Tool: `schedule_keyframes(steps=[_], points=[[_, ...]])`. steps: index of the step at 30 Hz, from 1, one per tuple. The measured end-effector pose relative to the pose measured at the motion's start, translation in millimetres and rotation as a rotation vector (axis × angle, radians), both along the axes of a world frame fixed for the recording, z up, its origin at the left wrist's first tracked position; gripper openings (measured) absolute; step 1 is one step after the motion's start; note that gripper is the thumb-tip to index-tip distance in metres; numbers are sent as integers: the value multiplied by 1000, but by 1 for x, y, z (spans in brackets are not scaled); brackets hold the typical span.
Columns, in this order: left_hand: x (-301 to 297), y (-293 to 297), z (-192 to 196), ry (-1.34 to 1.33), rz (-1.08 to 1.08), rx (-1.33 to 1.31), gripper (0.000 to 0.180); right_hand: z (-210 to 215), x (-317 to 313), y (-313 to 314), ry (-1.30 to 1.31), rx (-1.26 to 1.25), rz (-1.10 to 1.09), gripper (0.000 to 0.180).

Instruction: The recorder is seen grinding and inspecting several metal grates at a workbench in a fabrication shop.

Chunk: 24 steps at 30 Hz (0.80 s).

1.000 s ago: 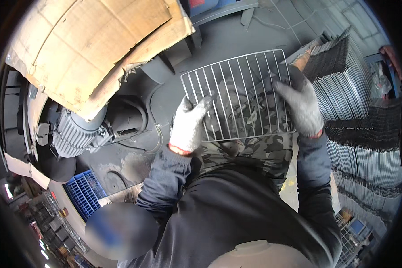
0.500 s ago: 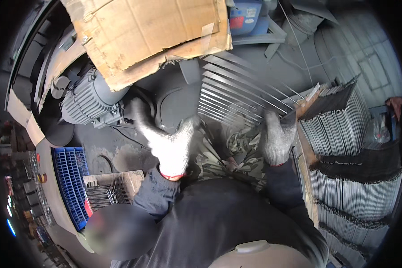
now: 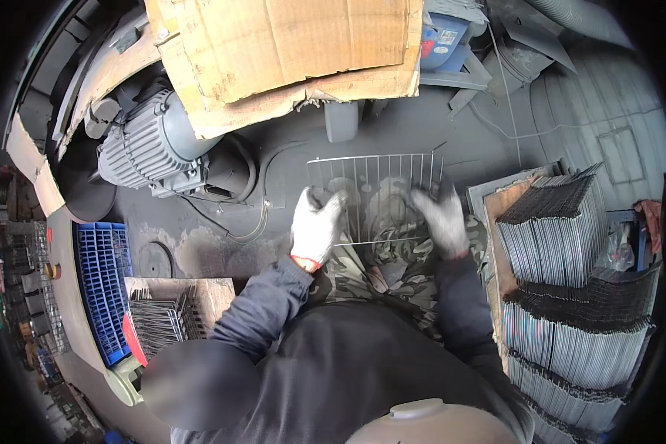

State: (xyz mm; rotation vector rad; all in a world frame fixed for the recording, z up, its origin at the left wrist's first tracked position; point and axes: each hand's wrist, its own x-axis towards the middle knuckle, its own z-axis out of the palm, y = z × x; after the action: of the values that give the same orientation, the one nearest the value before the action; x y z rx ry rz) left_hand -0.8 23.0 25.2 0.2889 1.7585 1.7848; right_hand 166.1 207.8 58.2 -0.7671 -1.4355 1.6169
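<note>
A thin metal wire rack (image 3: 377,157) with parallel bars is in front of my knees, over camouflage trousers (image 3: 403,277). My left hand (image 3: 317,226), in a white knitted glove with a red cuff edge, grips the rack at its left side, thumb and fingers on either side of the wire. My right hand (image 3: 442,222), in a greyer-looking glove and smeared by motion, is closed at the rack's right side; its fingertips are blurred.
Stacks of wire racks (image 3: 551,244) stand close on my right. Cardboard (image 3: 288,52) hangs over the far side, beside a grey motor (image 3: 152,144). At left are a blue plastic grid (image 3: 103,288) and a box of bent wire pieces (image 3: 159,322). A blue bin (image 3: 444,44) is beyond.
The rack has moved from the right to in front of my knees and now looks squarer. My left hand, earlier spread and apart from it, has come to its left side. My right hand shifted slightly left.
</note>
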Motion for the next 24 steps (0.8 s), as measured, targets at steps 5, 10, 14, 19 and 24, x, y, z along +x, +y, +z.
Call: schedule_keyframes(steps=[5, 10, 14, 19, 24], points=[[-18, 42, 3, -167, -121, -21, 24, -2, -4, 55, -315, -273, 155, 18], [-37, 28, 22, -52, -92, -54, 28, -13, -31, 48, -326, -219, 132, 15], [-82, -36, -46, -68, -10, -146, 22, -55, -80, 13, -166, -297, 297, 15], [-69, -2, 15, -185, -32, -111, 32, -34, -59, 21, -354, -282, 258, 23], [-38, 35, 10, -207, -60, 96, 35, 24, -49, 27, -268, -285, 18, 13]])
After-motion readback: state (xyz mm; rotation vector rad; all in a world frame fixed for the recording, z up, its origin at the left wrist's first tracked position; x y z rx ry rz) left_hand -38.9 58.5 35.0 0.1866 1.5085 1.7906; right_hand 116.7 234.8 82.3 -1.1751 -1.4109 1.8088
